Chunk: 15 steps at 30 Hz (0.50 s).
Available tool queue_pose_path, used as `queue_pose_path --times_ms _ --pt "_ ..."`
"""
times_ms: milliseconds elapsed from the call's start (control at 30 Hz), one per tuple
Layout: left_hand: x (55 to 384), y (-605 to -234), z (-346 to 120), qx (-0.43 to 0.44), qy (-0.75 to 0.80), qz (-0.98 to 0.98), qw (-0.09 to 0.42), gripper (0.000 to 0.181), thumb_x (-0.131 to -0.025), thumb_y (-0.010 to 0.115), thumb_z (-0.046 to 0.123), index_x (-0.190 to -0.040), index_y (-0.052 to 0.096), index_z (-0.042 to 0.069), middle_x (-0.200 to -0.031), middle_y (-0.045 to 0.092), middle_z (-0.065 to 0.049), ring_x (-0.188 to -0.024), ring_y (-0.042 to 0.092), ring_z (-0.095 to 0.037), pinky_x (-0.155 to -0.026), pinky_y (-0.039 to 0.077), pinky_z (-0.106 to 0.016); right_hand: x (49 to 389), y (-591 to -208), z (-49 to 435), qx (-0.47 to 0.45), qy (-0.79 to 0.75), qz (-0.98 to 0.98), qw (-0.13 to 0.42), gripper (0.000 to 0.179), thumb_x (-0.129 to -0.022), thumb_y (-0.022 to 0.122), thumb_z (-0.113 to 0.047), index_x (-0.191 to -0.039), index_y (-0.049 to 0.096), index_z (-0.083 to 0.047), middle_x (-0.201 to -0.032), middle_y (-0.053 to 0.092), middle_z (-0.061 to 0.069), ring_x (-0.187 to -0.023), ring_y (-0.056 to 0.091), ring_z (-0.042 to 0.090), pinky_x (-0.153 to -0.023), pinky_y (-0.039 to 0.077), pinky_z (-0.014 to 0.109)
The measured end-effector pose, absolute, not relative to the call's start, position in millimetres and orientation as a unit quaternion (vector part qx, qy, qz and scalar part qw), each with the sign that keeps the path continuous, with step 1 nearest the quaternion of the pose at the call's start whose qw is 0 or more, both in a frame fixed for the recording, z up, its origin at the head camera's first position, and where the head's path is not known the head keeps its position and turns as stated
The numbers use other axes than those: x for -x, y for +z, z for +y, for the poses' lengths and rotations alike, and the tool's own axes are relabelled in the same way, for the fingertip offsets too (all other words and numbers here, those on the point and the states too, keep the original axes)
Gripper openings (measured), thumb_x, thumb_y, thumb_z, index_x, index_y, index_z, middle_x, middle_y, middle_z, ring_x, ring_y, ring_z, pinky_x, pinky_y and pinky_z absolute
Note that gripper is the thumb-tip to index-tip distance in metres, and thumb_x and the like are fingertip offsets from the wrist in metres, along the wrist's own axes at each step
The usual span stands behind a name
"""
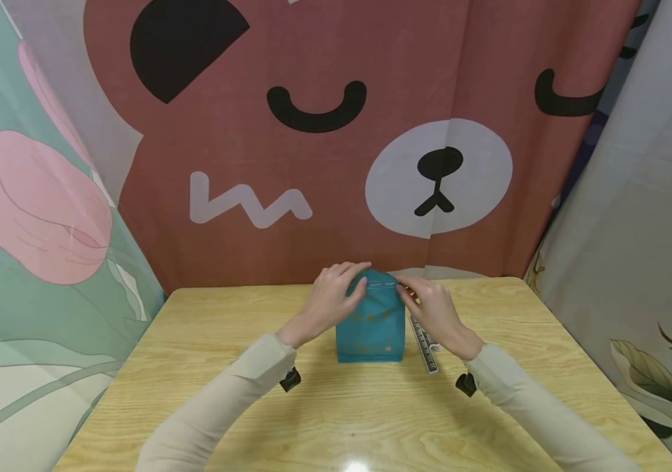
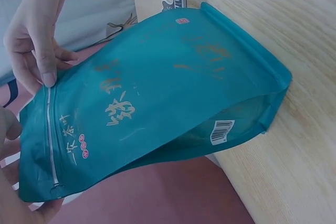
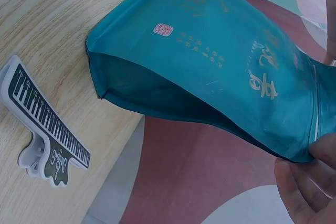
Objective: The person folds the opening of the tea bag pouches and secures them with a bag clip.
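Observation:
A teal stand-up pouch (image 1: 371,328) with gold lettering stands upright at the back of the table. My left hand (image 1: 332,298) holds its top left corner, thumb in front and fingers behind. At the other top corner, my right hand (image 1: 433,311) pinches the edge by the white zip strip (image 2: 51,129) with thumb and fingers. The strip runs across just below the pouch's top edge. Beside the pouch on the right lies a piano-key-patterned clip (image 3: 50,124), untouched by either hand.
The light wooden table (image 1: 206,367) ends just behind the pouch. A curtain with a brown bear print (image 1: 324,249) hangs past the back edge, and patterned cloths flank both sides. A small black device (image 1: 290,379) sits at the left wrist, another (image 1: 466,385) at the right.

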<state>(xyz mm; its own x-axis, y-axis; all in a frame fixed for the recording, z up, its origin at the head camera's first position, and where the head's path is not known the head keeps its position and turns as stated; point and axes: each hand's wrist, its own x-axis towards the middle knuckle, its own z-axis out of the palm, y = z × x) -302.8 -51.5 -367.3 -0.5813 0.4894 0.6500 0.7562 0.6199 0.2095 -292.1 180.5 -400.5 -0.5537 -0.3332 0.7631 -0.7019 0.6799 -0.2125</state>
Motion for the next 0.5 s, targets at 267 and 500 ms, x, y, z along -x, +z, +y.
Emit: queue_pose_path --times_ms 267,500 --pt "303.6 -363.7 -44.7 0.378 -0.241 -0.844 0.295 0.029 -0.100 0.060 0.016 -0.127 0.066 0.009 -0.114 0.069 -0.006 -0.096 0.064 -0.021 -0.076 0.048 -0.037 292.5 -400.7 180.6 -0.312 0.258 -0.842 0.357 0.019 -0.092 0.069 -0.001 -0.111 0.071 -0.002 -0.093 0.071 0.010 -0.070 0.067 0.017 -0.056 0.054 0.031" --pt "303.2 -358.2 -34.4 0.377 -0.213 -0.851 0.296 0.026 -0.100 0.061 0.017 -0.124 0.068 0.012 -0.115 0.069 -0.004 -0.094 0.064 -0.019 -0.070 0.044 -0.033 293.1 -401.0 180.8 -0.311 0.251 -0.841 0.364 0.021 -0.091 0.070 0.000 -0.112 0.071 -0.001 -0.092 0.071 0.011 -0.067 0.066 0.017 -0.054 0.053 0.031"
